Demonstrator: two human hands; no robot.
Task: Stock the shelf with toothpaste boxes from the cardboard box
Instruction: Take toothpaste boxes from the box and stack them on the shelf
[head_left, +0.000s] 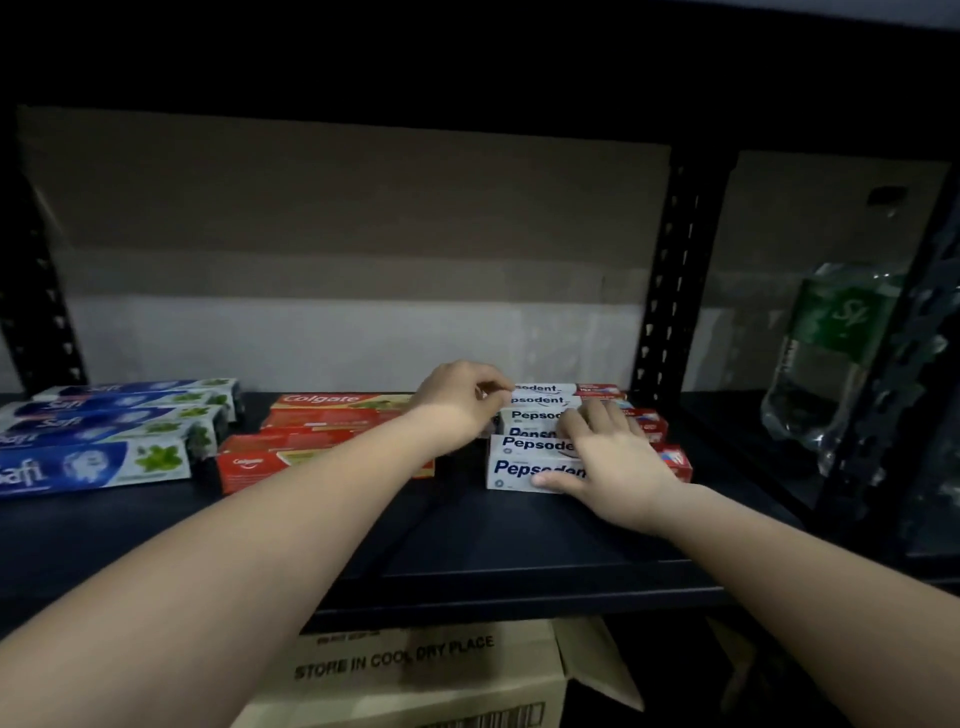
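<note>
Both arms reach over the dark shelf (519, 540) to the Pepsodent boxes (524, 467), white with red right ends, stacked in rows toward the shelf's right end just left of the black perforated upright (670, 291).

Left hand (462, 400): at the left ends of the rear Pepsodent boxes, fingers curled and pinching the end of a back box. Exact box held hard to tell, blurred.

Right hand (608, 452): lies flat over the front Pepsodent boxes, fingers spread and straight on the tops, thumb along the front face of the nearest box. Presses, no curl round anything.

Hands are apart, one at each end of the stack.

Red Colgate boxes (322, 415) sit mid-shelf, just left of the Pepsodent stack, partly hidden by the left forearm. Blue and white Safi boxes (104, 441) with green leaf print are stacked at the shelf's left end, a gap between them and the Colgate boxes.

Cardboard box (415, 675) below the shelf's front edge, flap open at right, print reads "STORE IN COOL DRY PLACE"; contents not visible.

Right bay beyond the upright: clear plastic bottles with green label (831, 338) in wrap, dim.
</note>
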